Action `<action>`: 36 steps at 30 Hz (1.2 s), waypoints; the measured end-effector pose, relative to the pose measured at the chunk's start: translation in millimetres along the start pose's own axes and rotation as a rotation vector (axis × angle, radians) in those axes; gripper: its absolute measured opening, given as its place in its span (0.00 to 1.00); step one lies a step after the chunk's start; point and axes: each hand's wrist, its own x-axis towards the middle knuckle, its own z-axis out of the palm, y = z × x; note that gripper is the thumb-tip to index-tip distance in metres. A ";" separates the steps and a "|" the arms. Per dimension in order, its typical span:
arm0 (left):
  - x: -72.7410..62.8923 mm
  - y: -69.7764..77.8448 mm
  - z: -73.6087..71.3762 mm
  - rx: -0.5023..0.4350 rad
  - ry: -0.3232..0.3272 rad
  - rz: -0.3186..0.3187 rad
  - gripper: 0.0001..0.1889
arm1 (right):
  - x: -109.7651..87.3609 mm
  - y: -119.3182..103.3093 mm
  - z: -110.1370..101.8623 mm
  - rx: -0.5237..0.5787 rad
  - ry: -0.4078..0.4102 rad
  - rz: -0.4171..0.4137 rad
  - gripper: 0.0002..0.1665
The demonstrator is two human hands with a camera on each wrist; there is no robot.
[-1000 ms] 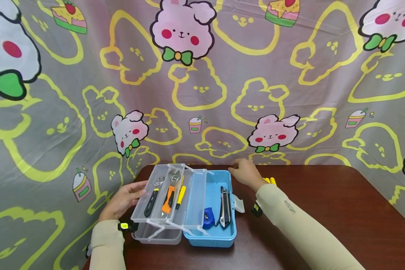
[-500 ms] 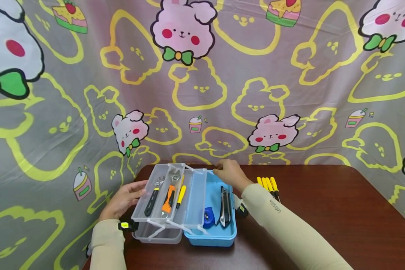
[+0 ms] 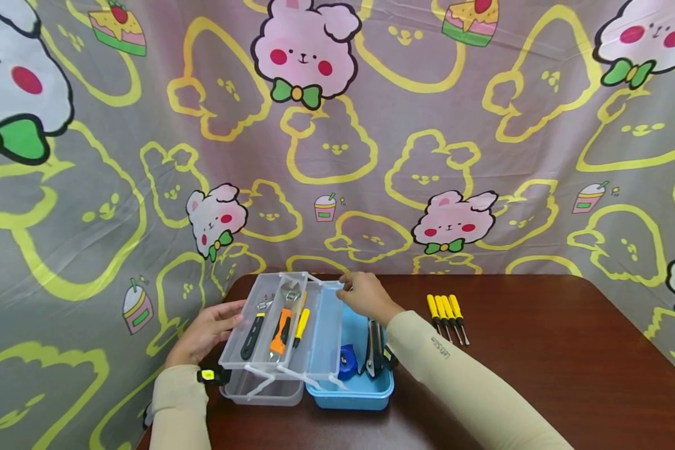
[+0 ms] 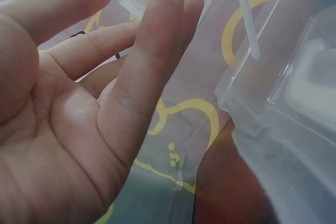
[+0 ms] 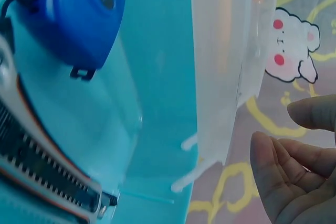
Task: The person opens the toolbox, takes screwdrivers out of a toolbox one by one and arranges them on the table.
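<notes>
My left hand (image 3: pixel 205 331) is at the left side of the raised clear tray (image 3: pixel 259 370), its fingers extended and the fingertips right at the edge. My right hand (image 3: pixel 368 295) hovers by the tray's far right corner; in the right wrist view a gap shows between thumb and bent fingers, with nothing in it. The tray holds a black-handled adjustable wrench (image 3: pixel 252 337), a silver adjustable wrench (image 3: pixel 290 291) by an orange-and-black piece (image 3: pixel 281 331), and a yellow-handled tool (image 3: pixel 302 325). Below, in the blue toolbox (image 3: pixel 351 402), lie a blue tape measure (image 5: pixel 79 19) and a utility knife (image 5: pixel 47 156).
Several yellow-handled screwdrivers (image 3: pixel 445 307) lie side by side on the brown table (image 3: pixel 551 356), right of the toolbox. A clear lower lid (image 3: pixel 264 395) sits beneath the raised tray. A patterned cloth (image 3: pixel 371 206) hangs behind and left of the table.
My right hand has moved left, from beyond the toolbox's far right corner to the tray's far right corner, and the screwdrivers have come into full sight. My left hand stays in place.
</notes>
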 end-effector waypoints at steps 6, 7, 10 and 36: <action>1.0 -0.7 0.6 0.011 -0.001 0.004 0.30 | 1.4 -13.2 8.5 -0.015 -0.026 -0.010 0.22; 1.3 -1.0 0.6 0.011 -0.002 0.004 0.30 | 1.8 -15.2 10.1 -0.018 -0.027 -0.015 0.22; 2.0 -1.4 0.7 0.007 -0.003 0.008 0.30 | 2.2 -20.6 14.7 -0.019 -0.036 -0.028 0.22; 1.4 0.1 0.9 -0.025 -0.019 0.024 0.30 | 5.0 -47.6 53.0 -0.082 -0.139 -0.075 0.27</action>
